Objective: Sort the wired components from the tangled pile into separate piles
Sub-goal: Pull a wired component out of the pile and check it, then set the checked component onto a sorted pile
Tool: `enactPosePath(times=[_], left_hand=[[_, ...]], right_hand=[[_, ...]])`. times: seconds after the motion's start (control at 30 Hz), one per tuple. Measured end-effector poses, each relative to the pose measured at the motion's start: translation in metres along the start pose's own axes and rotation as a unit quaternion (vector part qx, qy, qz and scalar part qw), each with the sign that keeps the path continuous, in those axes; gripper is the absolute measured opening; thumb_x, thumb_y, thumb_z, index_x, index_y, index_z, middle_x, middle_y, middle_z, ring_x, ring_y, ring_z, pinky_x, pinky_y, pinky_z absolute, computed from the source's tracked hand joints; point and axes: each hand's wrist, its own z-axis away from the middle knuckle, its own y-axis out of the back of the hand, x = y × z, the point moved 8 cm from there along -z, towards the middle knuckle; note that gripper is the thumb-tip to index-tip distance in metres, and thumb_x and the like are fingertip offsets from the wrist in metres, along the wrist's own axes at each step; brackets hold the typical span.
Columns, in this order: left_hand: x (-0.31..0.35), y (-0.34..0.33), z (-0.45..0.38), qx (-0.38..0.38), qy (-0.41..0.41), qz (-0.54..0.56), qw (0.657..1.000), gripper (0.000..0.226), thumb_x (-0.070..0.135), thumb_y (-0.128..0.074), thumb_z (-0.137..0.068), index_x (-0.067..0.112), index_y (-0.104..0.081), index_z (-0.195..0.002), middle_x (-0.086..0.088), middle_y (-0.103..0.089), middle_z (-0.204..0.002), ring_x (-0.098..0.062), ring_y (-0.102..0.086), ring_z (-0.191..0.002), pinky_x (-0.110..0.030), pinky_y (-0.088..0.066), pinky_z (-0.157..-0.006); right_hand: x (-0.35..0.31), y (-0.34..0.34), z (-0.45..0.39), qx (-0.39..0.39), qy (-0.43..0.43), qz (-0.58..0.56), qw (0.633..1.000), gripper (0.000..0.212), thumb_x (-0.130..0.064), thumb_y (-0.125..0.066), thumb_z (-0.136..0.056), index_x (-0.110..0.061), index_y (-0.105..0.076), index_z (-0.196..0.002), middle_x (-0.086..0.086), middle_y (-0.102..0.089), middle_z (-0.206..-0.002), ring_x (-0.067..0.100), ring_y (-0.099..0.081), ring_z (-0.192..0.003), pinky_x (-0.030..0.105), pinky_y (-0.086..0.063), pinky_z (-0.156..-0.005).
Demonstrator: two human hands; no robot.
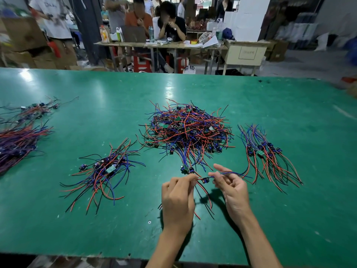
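Note:
A tangled pile (187, 130) of small circuit boards with red, blue and black wires lies mid-table. One wired component (205, 179) is stretched between my hands just in front of it. My left hand (178, 200) pinches its red and black wires, which hang down under the hand. My right hand (230, 185) pinches its blue wires, with the forefinger raised. Another component (186, 169) trails out of the pile just above my hands. A sorted pile (105, 169) lies to the left and another sorted pile (267, 155) to the right.
The green table (289, 219) also bears larger wire bundles (19, 138) at its far left edge. A small screw (149, 222) lies near my left wrist. People sit at a cluttered table (154, 44) beyond the far edge.

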Motion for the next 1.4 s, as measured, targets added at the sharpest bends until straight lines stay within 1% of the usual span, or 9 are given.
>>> enactPosePath(times=[0.13, 0.37, 0.53, 0.77, 0.9, 1.0, 1.07, 1.2, 1.4], left_hand=[[-0.004, -0.001, -0.002, -0.003, 0.04, -0.027, 0.999, 0.013, 0.029, -0.059, -0.097, 0.027, -0.069, -0.105, 0.014, -0.06, -0.07, -0.007, -0.042, -0.074, -0.029, -0.037, -0.077], [-0.02, -0.004, -0.001, -0.028, 0.14, -0.038, 0.989, 0.026, 0.041, -0.04, -0.102, 0.033, -0.065, -0.1, 0.02, -0.041, -0.066, -0.006, -0.039, -0.069, -0.026, -0.028, -0.078], [-0.038, -0.013, -0.002, -0.052, 0.202, -0.006, 0.978, 0.025, 0.045, -0.039, -0.098, 0.033, -0.061, -0.095, 0.022, -0.057, -0.087, -0.006, -0.05, -0.084, -0.028, -0.032, -0.079], [-0.069, -0.029, -0.001, -0.069, 0.302, 0.1, 0.946, 0.012, 0.037, -0.055, -0.099, 0.036, -0.066, -0.101, 0.016, -0.061, -0.099, 0.007, -0.052, -0.101, -0.028, -0.044, -0.089], [-0.077, -0.023, 0.0, -0.005, 0.353, 0.152, 0.923, 0.023, 0.035, -0.041, -0.104, 0.038, -0.063, -0.096, 0.017, -0.067, -0.1, -0.002, -0.06, -0.099, -0.03, -0.045, -0.084], [-0.083, -0.014, 0.002, 0.044, 0.377, 0.163, 0.911, 0.026, 0.031, -0.038, -0.105, 0.036, -0.062, -0.095, 0.019, -0.069, -0.098, -0.013, -0.063, -0.098, -0.039, -0.049, -0.087], [-0.086, -0.012, 0.005, 0.05, 0.389, 0.168, 0.904, 0.025, 0.023, -0.043, -0.105, 0.036, -0.062, -0.094, 0.017, -0.07, -0.096, -0.017, -0.065, -0.097, -0.042, -0.05, -0.087], [-0.085, -0.014, 0.004, 0.027, 0.384, 0.151, 0.911, 0.02, 0.021, -0.055, -0.099, 0.038, -0.062, -0.091, 0.009, -0.07, -0.095, -0.014, -0.066, -0.092, -0.04, -0.051, -0.086], [-0.071, -0.028, 0.0, -0.068, 0.333, 0.196, 0.92, 0.035, 0.06, -0.048, -0.087, 0.034, -0.072, -0.087, 0.012, -0.073, -0.081, -0.009, -0.07, -0.082, -0.04, -0.053, -0.083]], right_hand=[[-0.002, 0.007, 0.002, 0.054, 0.049, 0.061, 0.995, 0.015, -0.021, -0.079, -0.08, -0.01, -0.078, -0.09, 0.013, -0.077, -0.08, 0.01, -0.064, -0.066, 0.017, -0.053, -0.064], [-0.022, 0.031, -0.021, 0.169, 0.07, 0.165, 0.969, 0.01, -0.021, -0.07, -0.095, -0.019, -0.077, -0.103, -0.002, -0.072, -0.073, 0.01, -0.063, -0.067, 0.03, -0.059, -0.068], [-0.104, 0.05, -0.088, 0.163, 0.14, 0.463, 0.86, 0.022, -0.033, -0.068, -0.094, -0.016, -0.079, -0.103, -0.003, -0.071, -0.068, 0.013, -0.066, -0.065, 0.028, -0.05, -0.071], [-0.135, 0.068, -0.151, 0.161, 0.013, 0.701, 0.694, 0.044, -0.042, -0.062, -0.098, -0.004, -0.065, -0.12, 0.024, -0.064, -0.125, 0.041, -0.056, -0.121, 0.044, -0.048, -0.099], [-0.082, -0.019, -0.091, 0.001, 0.12, 0.613, 0.781, 0.029, -0.056, -0.067, -0.086, -0.032, -0.07, -0.102, -0.01, -0.072, -0.087, 0.015, -0.068, -0.085, 0.023, -0.046, -0.067], [-0.013, -0.064, -0.037, -0.09, 0.107, 0.647, 0.75, 0.05, -0.078, -0.06, -0.073, -0.038, -0.064, -0.102, -0.017, -0.064, -0.085, 0.006, -0.062, -0.084, 0.028, -0.043, -0.067], [0.005, -0.064, -0.026, -0.062, 0.122, 0.631, 0.764, 0.046, -0.066, -0.07, -0.078, -0.035, -0.066, -0.111, -0.014, -0.061, -0.094, 0.013, -0.06, -0.095, 0.032, -0.045, -0.079], [0.01, -0.037, -0.026, -0.024, 0.092, 0.464, 0.881, 0.026, -0.04, -0.084, -0.08, -0.03, -0.078, -0.103, -0.012, -0.069, -0.079, 0.005, -0.06, -0.074, 0.024, -0.049, -0.073], [0.008, -0.03, -0.02, -0.082, 0.063, 0.217, 0.971, 0.03, -0.021, -0.088, -0.079, -0.034, -0.076, -0.104, 0.0, -0.075, -0.077, 0.008, -0.06, -0.063, 0.025, -0.05, -0.063]])
